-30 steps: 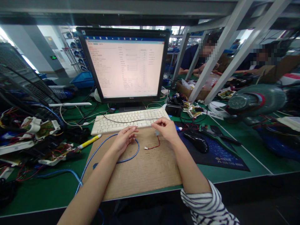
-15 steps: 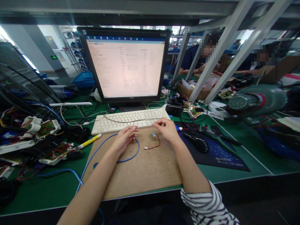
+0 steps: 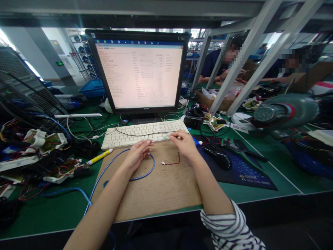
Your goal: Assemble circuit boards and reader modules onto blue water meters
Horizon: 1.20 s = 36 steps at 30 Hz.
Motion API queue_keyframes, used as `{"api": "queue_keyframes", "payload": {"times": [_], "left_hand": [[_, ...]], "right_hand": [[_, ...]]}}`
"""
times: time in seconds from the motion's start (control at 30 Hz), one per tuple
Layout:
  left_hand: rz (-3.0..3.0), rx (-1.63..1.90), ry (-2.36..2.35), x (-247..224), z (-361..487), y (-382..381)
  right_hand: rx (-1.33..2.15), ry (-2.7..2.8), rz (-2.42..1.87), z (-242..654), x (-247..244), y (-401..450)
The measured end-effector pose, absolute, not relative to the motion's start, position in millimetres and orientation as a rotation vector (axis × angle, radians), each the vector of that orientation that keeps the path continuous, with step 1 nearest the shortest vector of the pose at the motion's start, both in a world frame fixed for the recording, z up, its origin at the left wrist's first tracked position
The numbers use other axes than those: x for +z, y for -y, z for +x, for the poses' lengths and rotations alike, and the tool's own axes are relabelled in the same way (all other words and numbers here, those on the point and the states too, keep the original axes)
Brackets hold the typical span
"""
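Note:
My right hand (image 3: 183, 141) is pinched on a small clear piece (image 3: 165, 138) at the keyboard's near edge. A red wire (image 3: 173, 163) with a white plug (image 3: 163, 163) hangs or lies just below that hand, over the cardboard sheet (image 3: 156, 194). My left hand (image 3: 140, 152) has its fingers pressed together above the cardboard; whether anything sits between them is too small to tell. A loop of blue cable (image 3: 154, 166) passes around and under the left hand.
Behind the hands are a white keyboard (image 3: 125, 134) and a lit monitor (image 3: 140, 76). A black mouse (image 3: 218, 157) is at the right. Opened devices (image 3: 56, 142) and a yellow pen (image 3: 100, 157) are left. Two people sit at the back right.
The small clear piece at my right fingertips has moved up and left, from over the cardboard to the keyboard's edge. The red wire has shifted slightly. My left hand is unchanged.

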State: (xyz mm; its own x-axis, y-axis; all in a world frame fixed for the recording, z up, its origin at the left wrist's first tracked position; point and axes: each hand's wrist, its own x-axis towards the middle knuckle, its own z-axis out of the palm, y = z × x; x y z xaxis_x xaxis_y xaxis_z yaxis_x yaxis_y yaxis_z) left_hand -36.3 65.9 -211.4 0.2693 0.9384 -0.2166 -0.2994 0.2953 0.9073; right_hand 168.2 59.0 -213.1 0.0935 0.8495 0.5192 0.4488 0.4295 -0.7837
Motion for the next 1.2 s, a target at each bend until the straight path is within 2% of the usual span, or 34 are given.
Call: {"api": "queue_keyframes", "payload": {"times": [0.43,1.2], "left_hand": [[0.759,1.09,-0.951,-209,-37,-68],[0.75,1.106,-0.966,-207,-36,-68]], "right_hand": [[0.402,1.527,-1.259,168,-209,-56],[0.627,1.462,-1.304,156,-206,-53]]}}
